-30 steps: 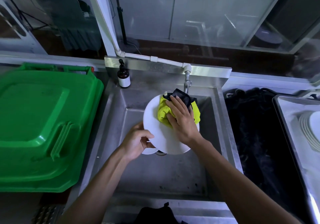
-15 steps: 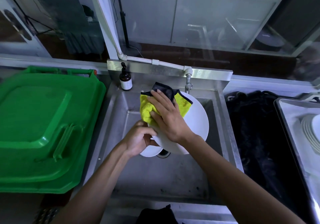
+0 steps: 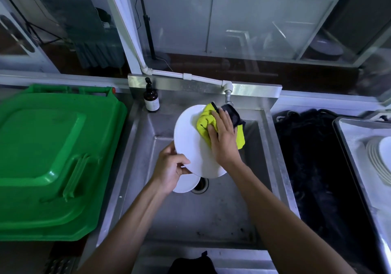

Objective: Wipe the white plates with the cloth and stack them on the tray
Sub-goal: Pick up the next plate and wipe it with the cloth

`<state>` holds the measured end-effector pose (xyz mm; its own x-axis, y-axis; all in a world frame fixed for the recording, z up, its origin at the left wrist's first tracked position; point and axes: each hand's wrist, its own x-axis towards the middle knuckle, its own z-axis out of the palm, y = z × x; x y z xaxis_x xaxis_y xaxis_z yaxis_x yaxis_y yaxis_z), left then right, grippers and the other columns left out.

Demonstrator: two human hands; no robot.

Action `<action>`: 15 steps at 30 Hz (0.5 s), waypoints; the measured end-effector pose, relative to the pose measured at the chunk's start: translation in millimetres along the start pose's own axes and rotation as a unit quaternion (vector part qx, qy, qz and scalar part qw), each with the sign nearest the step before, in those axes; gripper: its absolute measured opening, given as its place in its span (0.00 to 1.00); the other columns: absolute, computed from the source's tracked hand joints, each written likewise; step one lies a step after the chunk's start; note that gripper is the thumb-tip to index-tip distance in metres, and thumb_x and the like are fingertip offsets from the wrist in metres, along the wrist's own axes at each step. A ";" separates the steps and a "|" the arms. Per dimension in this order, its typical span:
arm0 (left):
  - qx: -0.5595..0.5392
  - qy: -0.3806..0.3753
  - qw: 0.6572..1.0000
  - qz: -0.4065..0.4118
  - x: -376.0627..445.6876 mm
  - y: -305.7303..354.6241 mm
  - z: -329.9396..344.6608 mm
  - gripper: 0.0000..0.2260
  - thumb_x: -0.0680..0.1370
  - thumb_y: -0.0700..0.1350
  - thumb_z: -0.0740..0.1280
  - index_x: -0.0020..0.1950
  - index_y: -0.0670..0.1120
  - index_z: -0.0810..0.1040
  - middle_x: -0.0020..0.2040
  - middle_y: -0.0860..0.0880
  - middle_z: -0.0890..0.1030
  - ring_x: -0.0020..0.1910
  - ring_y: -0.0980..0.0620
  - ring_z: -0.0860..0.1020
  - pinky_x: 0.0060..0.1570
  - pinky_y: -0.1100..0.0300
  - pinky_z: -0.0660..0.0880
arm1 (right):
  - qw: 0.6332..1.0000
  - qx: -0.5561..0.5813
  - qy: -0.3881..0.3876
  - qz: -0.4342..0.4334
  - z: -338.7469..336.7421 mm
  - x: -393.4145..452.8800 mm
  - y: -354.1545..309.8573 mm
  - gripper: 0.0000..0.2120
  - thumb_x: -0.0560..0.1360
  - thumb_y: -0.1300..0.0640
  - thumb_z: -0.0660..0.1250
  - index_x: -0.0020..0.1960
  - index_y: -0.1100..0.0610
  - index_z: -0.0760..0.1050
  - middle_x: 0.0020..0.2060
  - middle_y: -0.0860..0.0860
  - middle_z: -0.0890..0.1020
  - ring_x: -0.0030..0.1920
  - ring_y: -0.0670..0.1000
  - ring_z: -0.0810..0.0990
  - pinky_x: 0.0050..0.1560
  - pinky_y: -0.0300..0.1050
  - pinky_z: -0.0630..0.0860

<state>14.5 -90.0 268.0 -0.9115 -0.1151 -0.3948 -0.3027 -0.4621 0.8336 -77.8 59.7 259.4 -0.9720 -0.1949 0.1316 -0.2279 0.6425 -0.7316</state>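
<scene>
Head view, items listed largest to smallest.

1. Green plastic bin lid [image 3: 48, 157]: fills the left of the frame, beside the sink.
2. Stainless steel sink basin [image 3: 211, 214]: centre, with a drain partly covered at mid-floor and a tap on a white pipe at the back rim.
3. Black bundle of netting or cloth [image 3: 313, 168]: lies on the tabletop between the sink and the tray; what it is made of cannot be told.
4. Metal tray [image 3: 347, 134]: far right, partly cut off by the frame edge.
5. Stack of white plates [image 3: 378, 161]: rests on the tray, well apart from both hands.
6. Round white plate [image 3: 190, 144]: held tilted above the basin, face toward the camera.
7. Second white plate [image 3: 186, 186]: lies on the sink floor beneath the left hand, mostly hidden.
8. Right hand [image 3: 223, 140]: fingers straight, pressing the cloth flat on the upper right of the plate face.
9. Left hand [image 3: 169, 168]: grip closed on the plate's lower left rim, thumb over the front.
10. Yellow cloth with black edging [image 3: 206, 123]: bunched between right hand and plate.
11. Brown pump bottle [image 3: 151, 101]: stands on the sink's back left corner.

Judgement: wiping is in hand. The tray lies to the right, on the right hand's side, so the plate must cross over the black bundle to reach the stack.
</scene>
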 end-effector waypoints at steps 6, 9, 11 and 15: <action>-0.019 0.008 1.000 0.009 8.0 -5.4 2.8 0.20 0.61 0.32 0.66 0.50 0.47 0.83 0.47 0.42 0.82 0.44 0.41 0.81 0.41 0.45 0.80 | 0.995 0.059 0.001 0.077 6.7 -30.0 4.0 0.21 0.86 0.53 0.55 0.79 0.50 0.62 0.80 0.46 0.57 0.81 0.46 0.49 0.79 0.59 0.44; -0.011 -0.008 1.000 0.012 11.0 -7.8 5.3 0.23 0.62 0.30 0.65 0.53 0.46 0.83 0.50 0.40 0.83 0.45 0.40 0.79 0.42 0.44 0.80 | 0.988 0.114 0.002 0.106 14.3 -45.1 -6.5 0.22 0.86 0.54 0.55 0.79 0.49 0.61 0.80 0.45 0.57 0.80 0.44 0.50 0.79 0.59 0.45; -0.011 -0.017 1.000 0.012 12.4 -8.7 8.3 0.24 0.62 0.30 0.64 0.54 0.46 0.83 0.49 0.40 0.83 0.44 0.41 0.80 0.38 0.50 0.80 | 0.981 0.155 -0.002 0.115 21.8 -53.9 -16.7 0.22 0.86 0.54 0.55 0.79 0.49 0.60 0.81 0.45 0.56 0.80 0.44 0.50 0.79 0.60 0.48; -0.029 -0.007 1.000 0.009 12.9 -7.2 5.0 0.25 0.61 0.29 0.62 0.53 0.45 0.83 0.45 0.43 0.82 0.40 0.46 0.79 0.32 0.59 0.75 | 0.978 0.176 -0.004 0.108 37.6 -67.8 -31.6 0.23 0.86 0.54 0.56 0.80 0.49 0.59 0.81 0.46 0.55 0.81 0.44 0.49 0.79 0.60 0.49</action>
<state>3.5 -83.7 258.9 -0.9209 -0.1112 -0.3737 -0.2699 -0.5099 0.8168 -2.5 24.7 248.5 -0.9944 -0.0894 -0.0558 0.0183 0.3747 -0.9270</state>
